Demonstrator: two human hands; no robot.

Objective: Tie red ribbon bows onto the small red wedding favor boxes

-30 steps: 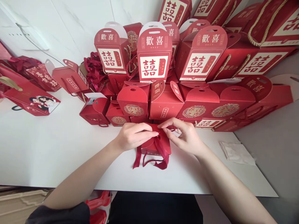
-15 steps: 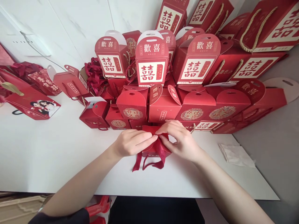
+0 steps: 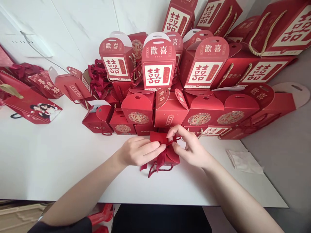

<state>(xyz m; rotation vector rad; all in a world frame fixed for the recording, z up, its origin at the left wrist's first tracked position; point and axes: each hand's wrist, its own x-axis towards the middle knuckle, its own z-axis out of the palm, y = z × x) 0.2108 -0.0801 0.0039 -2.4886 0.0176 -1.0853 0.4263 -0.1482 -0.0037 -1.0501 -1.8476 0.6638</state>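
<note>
A small red gift box [image 3: 173, 158] stands on the white table in front of me, its curved flaps folded in at the top. Across its top runs a dark red ribbon [image 3: 161, 160], with tails hanging down the near side. My left hand [image 3: 139, 150] pinches the ribbon from the left, near the middle of the lid. From the right, my right hand [image 3: 188, 145] grips a fold of the same ribbon between thumb and fingers. A twisted red cord handle [image 3: 152, 171] droops at the box's near side. The fingers partly hide where the ribbon crosses.
Stacked red gift boxes [image 3: 159, 64] rise right behind the box. Further left lie a box with a couple printed on it [image 3: 46, 111] and a heap of red ribbons [image 3: 97, 76]. A folded white tissue [image 3: 244, 161] rests at right, beside the grey wall.
My right hand has lifted slightly and moved right, drawing a ribbon fold with it. The ribbon tails have shifted left and shortened on the near side. My left hand has moved slightly right.
</note>
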